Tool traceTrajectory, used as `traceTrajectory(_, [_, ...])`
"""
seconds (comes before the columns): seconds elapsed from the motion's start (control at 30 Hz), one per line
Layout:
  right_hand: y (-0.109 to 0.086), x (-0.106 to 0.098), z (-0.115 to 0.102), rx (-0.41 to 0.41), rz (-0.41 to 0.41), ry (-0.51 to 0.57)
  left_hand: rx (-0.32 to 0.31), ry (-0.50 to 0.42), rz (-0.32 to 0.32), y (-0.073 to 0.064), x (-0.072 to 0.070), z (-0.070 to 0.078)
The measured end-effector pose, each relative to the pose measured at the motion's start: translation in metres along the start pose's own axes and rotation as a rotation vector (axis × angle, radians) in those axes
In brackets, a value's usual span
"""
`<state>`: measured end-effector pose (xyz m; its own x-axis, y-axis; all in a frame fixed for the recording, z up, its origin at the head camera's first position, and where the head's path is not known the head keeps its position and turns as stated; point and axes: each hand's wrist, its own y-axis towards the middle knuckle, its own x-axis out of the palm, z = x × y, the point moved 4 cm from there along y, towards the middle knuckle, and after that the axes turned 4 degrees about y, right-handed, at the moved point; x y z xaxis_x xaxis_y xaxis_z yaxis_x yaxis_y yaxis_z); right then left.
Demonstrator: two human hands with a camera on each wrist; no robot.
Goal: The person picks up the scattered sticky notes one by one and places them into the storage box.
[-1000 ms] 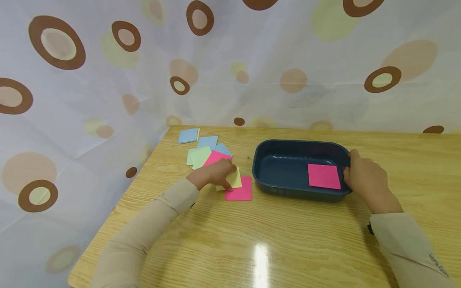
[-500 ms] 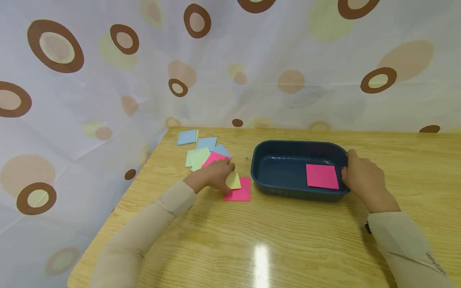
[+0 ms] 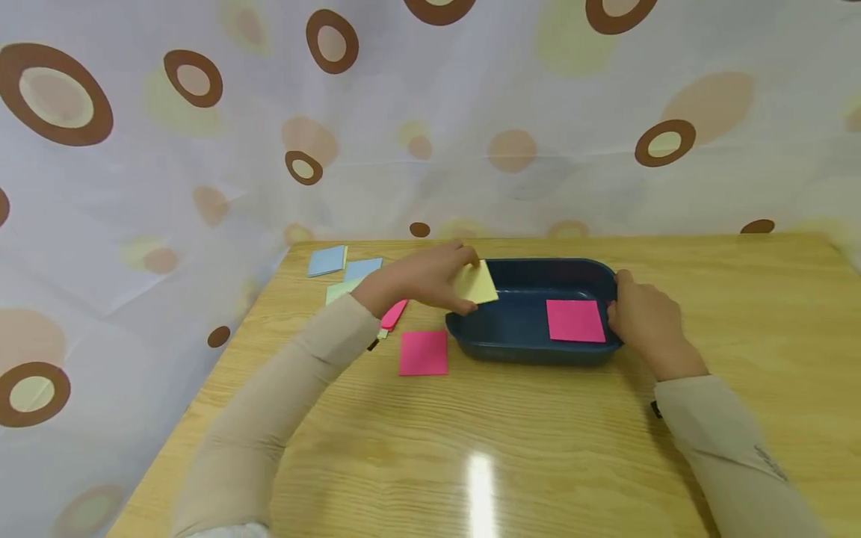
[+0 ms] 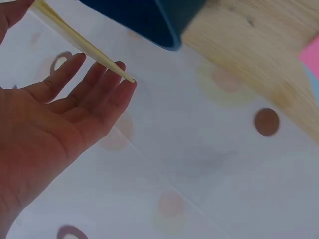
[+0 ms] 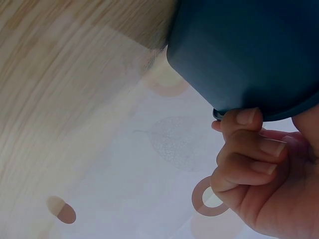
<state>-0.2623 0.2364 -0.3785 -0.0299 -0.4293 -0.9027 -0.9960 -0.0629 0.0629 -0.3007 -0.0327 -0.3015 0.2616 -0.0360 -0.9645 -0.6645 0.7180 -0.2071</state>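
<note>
My left hand (image 3: pixel 433 278) pinches a pale yellow sticky note pad (image 3: pixel 477 284) between thumb and fingertips, above the left end of a dark blue basin (image 3: pixel 525 353). In the left wrist view the yellow pad (image 4: pixel 82 44) appears edge-on, its sheets slightly fanned, along the fingertips. My right hand (image 3: pixel 649 323) grips the basin's right end, with curled fingers (image 5: pixel 249 144) under the rim in the right wrist view. A pink sticky note pad (image 3: pixel 575 321) lies inside the basin at the right. Another pink pad (image 3: pixel 423 353) lies on the table just left of the basin.
Behind my left forearm lie blue pads (image 3: pixel 327 261), a pale green pad (image 3: pixel 339 290) and a partly hidden pink pad (image 3: pixel 393 314). A spotted curtain (image 3: pixel 471 112) hangs along the back and left edges of the wooden table (image 3: pixel 538 448).
My left hand has picked up the yellow pad from the pink one and carried it right, over the basin. My right hand keeps its grip. The head view has shifted slightly right.
</note>
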Motion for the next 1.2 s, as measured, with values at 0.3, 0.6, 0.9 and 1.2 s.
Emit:
traceTrajectory(0.3, [0.001, 0.001, -0.001, 0.034, -0.019, -0.005, 0.073, 0.255, -0.242, 0.102, 0.032, 0.071])
traceTrajectory(0.6, [0.001, 0.002, 0.0, 0.04, -0.043, -0.006, 0.103, 0.351, -0.288, 0.145, 0.054, 0.089])
traceTrajectory(0.9, [-0.001, -0.001, 0.002, 0.031, -0.03, -0.007, 0.091, 0.328, -0.343, 0.159, 0.065, 0.104])
traceTrajectory(1.2, [-0.002, -0.001, 0.001, 0.017, -0.018, -0.006, 0.045, 0.316, -0.341, 0.16, 0.071, 0.106])
